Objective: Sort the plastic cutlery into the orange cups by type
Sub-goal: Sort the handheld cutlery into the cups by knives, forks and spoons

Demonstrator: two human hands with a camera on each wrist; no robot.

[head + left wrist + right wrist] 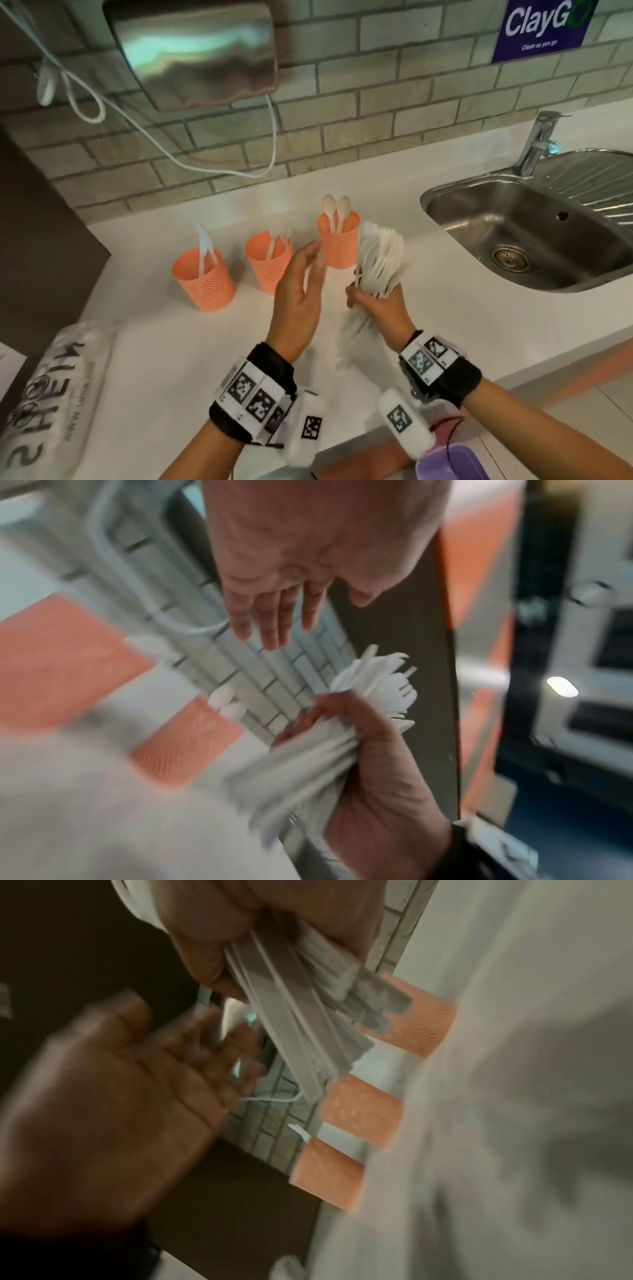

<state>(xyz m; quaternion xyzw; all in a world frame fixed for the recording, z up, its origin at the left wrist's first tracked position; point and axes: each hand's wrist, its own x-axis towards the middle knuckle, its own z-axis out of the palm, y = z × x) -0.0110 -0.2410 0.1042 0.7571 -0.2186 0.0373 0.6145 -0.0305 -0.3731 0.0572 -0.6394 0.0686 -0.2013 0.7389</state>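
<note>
Three orange mesh cups stand in a row on the white counter. The left cup [203, 279] holds white knives, the middle cup [269, 262] forks, and the right cup [338, 240] two spoons. My right hand [376, 308] grips a thick fanned bundle of white plastic cutlery [380, 260] just right of the spoon cup. My left hand [305, 274] hovers with straight fingers between the middle and right cups, holding nothing. In the left wrist view its fingers [270, 615] spread above the bundle [377, 685]. The right wrist view shows the bundle's handles [301, 1031] sticking out of my fist.
A steel sink [479, 205] with a tap [537, 144] lies to the right. A printed plastic bag [58, 387] lies at the front left. A steel wall box [198, 51] with a white cable hangs above the cups. A dark cabinet [34, 240] borders the left.
</note>
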